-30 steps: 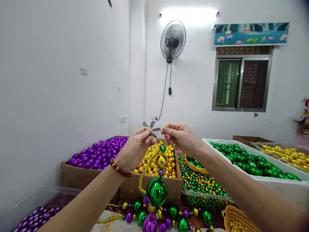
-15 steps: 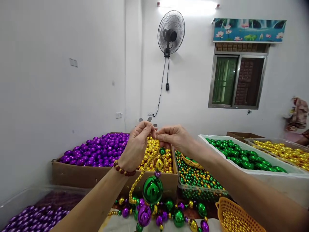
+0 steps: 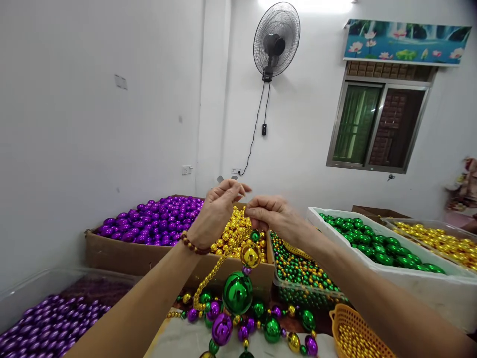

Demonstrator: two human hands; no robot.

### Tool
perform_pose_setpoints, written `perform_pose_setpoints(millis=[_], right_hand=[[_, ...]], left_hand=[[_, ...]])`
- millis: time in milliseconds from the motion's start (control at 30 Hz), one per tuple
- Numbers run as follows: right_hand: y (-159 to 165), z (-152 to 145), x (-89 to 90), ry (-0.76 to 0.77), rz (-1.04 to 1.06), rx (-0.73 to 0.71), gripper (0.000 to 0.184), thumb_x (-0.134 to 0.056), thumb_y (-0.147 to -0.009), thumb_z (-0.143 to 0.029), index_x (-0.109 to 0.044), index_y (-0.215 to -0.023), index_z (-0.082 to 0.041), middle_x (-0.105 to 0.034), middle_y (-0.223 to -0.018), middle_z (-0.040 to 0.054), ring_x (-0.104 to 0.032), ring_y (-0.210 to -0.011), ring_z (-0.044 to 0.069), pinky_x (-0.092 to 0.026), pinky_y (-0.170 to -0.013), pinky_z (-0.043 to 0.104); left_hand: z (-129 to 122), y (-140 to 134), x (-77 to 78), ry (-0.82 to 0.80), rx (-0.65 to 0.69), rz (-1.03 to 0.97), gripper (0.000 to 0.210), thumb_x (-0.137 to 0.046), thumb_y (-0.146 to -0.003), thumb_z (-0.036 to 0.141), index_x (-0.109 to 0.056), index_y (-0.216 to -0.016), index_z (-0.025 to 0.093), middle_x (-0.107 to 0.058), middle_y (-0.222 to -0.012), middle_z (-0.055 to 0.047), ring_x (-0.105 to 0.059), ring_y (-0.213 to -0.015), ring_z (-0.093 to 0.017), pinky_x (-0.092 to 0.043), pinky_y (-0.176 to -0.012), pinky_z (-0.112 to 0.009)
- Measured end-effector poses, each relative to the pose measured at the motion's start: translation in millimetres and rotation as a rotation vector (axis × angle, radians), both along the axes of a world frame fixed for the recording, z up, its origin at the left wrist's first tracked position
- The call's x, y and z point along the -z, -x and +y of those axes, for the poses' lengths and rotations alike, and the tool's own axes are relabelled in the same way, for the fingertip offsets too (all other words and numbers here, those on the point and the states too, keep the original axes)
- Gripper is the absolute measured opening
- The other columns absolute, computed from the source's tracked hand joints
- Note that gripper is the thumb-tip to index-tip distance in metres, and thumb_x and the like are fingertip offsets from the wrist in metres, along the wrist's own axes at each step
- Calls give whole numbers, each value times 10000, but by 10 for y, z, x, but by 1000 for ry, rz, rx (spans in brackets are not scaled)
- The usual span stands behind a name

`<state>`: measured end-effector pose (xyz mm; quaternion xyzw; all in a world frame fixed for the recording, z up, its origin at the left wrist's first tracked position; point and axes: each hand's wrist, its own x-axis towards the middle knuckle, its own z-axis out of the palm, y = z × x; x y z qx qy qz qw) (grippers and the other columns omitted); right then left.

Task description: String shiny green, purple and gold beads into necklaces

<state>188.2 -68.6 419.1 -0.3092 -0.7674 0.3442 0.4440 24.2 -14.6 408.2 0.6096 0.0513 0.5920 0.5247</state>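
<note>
My left hand [image 3: 216, 211], with a beaded bracelet [image 3: 194, 244] on its wrist, is raised with thumb and fingers pinched together. What it pinches, if anything, is too small to make out. Just to its right and slightly lower, my right hand [image 3: 274, 214] is closed at the top of a bead strand. From it hang a small green bead, a gold bead, a large green bead [image 3: 237, 293] and a purple bead [image 3: 222, 329]. A chain of small gold beads [image 3: 208, 278] curves down below my hands. More of the strand lies on a pale cloth [image 3: 175, 344].
Behind stand a cardboard box [image 3: 122, 256] with purple and gold beads and a clear bin [image 3: 309, 293] of mixed small beads. On the right are a white foam box [image 3: 417, 286] of green beads and an orange basket [image 3: 337, 323]. A clear bin [image 3: 74, 278] of purple beads sits left.
My hands, which were together at the fingertips, are now slightly apart, the left one higher. The hanging strand is still under my right hand. The view has shifted a little.
</note>
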Motion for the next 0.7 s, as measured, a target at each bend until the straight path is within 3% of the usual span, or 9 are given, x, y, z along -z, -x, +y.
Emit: perform_pose_setpoints(millis=[67,167,300,400,533,700], right_hand=[[-9,-49,-63,1,-8,-37,158,-596,-879,-264,-637,-751,-181,-558,-617,-29,-480,-556,82,-383,-532,214],[-5,-112,-147,6,-54,-95,151,-594,-883,-275,-660,-783,-185,-564,-625,-33,-491,-541,75,-395,-521,208],[-10,-131,-225,-10,-110,-141,142,-597,-879,-273,-662,-784,-190,-566,-622,-35,-482,-500,66,-383,-471,195],[-63,-159,-279,-19,-134,-153,123,-614,-871,-286,-665,-812,-190,-560,-624,-29,-497,-521,72,-385,-453,181],[-156,-236,-368,67,-236,-143,132,-559,-893,-282,-614,-810,-195,-554,-617,-45,-420,-382,50,-328,-338,178],[-268,-269,-530,-92,-354,29,150,-567,-862,-217,-632,-738,-163,-566,-584,-31,-470,-488,58,-381,-448,170]], left_hand=[[166,46,57,80,99,5,199,-664,-817,378,-647,-769,186,-673,-1003,-69,-623,-897,-184,-476,-822,-332],[293,28,220,178,301,275,231,-664,-807,403,-666,-782,174,-694,-857,-91,-655,-755,-203,-502,-723,-341],[134,-160,466,253,727,566,354,-548,-842,523,-700,-864,204,-712,-808,-106,-676,-767,-268,-495,-684,-378],[-30,-319,610,277,940,471,545,-477,-797,671,-699,-980,209,-716,-867,-123,-676,-835,-318,-493,-715,-420],[-48,-436,675,255,994,304,570,-499,-787,659,-679,-1058,191,-695,-943,-148,-665,-893,-340,-491,-730,-431],[36,-437,468,162,868,392,389,-645,-784,438,-660,-1059,163,-665,-961,-143,-650,-869,-281,-479,-712,-365]])
